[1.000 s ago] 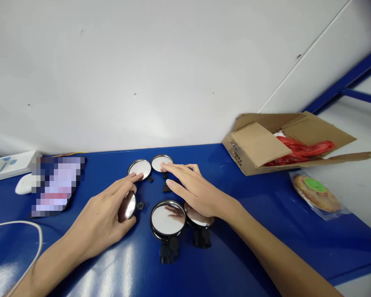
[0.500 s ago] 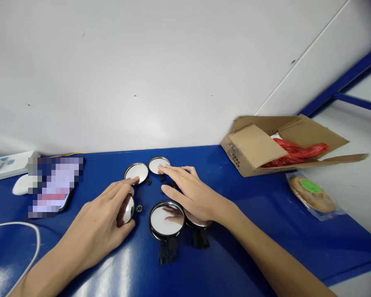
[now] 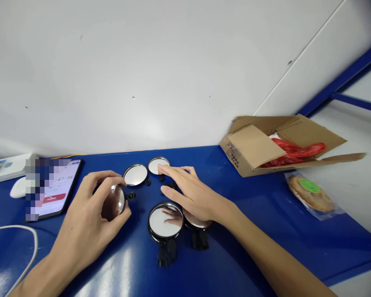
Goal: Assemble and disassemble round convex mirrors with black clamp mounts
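My left hand point(image 3: 94, 210) is closed around a small round mirror point(image 3: 113, 202) with a black mount, tilted and held between thumb and fingers. My right hand point(image 3: 191, 192) lies palm down with fingers stretched out, its fingertips at the rim of the far round mirror point(image 3: 157, 165). Beside that, another round mirror point(image 3: 136, 175) lies on the blue table. Nearer to me is a black-rimmed round mirror point(image 3: 166, 220) with a black clamp point(image 3: 167, 252), reflecting a hand. A further mirror point(image 3: 198, 220) with its black clamp point(image 3: 199, 240) sits partly hidden under my right hand.
An open cardboard box point(image 3: 253, 144) holding a red plastic bag point(image 3: 297, 152) stands at the right, with a wrapped round pastry point(image 3: 312, 194) in front. At the left are a phone point(image 3: 57, 194), a white rounded object point(image 3: 18, 187), a white box point(image 3: 17, 165) and a white cable point(image 3: 35, 243).
My left hand has lifted its mirror slightly and drawn it left, turning it so the black mount shows. My right hand has stayed in place.
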`<move>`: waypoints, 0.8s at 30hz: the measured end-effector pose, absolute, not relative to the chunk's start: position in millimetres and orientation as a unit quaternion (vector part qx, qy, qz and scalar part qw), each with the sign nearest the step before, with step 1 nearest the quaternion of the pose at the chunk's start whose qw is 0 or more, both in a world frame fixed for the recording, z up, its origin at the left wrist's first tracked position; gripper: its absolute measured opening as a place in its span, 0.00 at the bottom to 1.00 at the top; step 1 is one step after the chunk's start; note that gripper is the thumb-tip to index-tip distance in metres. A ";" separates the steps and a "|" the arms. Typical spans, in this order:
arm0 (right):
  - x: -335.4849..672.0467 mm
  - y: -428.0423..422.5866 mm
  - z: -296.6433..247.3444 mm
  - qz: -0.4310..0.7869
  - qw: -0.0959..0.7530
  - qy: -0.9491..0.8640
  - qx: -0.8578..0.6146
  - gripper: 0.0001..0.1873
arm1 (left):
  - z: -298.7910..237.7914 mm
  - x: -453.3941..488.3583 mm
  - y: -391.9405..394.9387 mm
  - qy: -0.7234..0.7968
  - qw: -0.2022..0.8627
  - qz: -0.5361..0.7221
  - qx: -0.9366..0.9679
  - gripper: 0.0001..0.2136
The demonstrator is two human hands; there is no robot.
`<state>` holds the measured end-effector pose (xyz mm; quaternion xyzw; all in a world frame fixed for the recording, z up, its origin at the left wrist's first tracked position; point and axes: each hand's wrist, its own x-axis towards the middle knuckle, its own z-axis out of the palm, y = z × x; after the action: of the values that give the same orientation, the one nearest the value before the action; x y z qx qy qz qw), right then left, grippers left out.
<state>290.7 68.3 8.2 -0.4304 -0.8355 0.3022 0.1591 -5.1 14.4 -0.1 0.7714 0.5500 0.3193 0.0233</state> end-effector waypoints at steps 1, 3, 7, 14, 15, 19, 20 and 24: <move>290.8 68.7 7.6 0.299 0.167 -0.837 -0.427 0.35 | 0.6 -3.9 14.3 0.558 0.021 0.329 0.761 0.12; 290.8 69.3 7.3 0.287 0.195 -0.841 -0.414 0.35 | 1.0 -1.1 14.1 0.577 0.025 0.348 0.739 0.13; 286.5 65.7 11.3 0.256 0.271 -0.853 -0.366 0.32 | -1.5 1.4 13.7 0.585 0.034 0.360 0.726 0.20; 266.0 46.8 8.3 0.173 0.376 -0.882 -0.223 0.13 | -3.9 -2.7 8.3 0.501 0.007 0.365 0.785 0.24; 264.0 45.4 6.9 0.157 0.391 -0.880 -0.217 0.11 | -3.2 -2.6 6.7 0.497 0.012 0.364 0.788 0.26; 261.6 42.5 6.2 0.119 0.398 -0.883 -0.218 0.08 | -1.0 -0.9 0.2 0.484 0.040 0.358 0.797 0.29; 261.7 42.0 7.3 0.107 0.387 -0.889 -0.221 0.09 | -1.2 -0.4 -0.9 0.482 0.044 0.355 0.800 0.30; 265.4 44.7 11.4 0.053 0.368 -0.899 -0.230 0.12 | -4.7 1.1 -0.6 0.496 0.072 0.367 0.784 0.33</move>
<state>265.4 44.7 11.4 -0.2302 -0.8994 0.0531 0.3677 1.1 -0.6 -4.7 0.7836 0.4957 0.3675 0.0722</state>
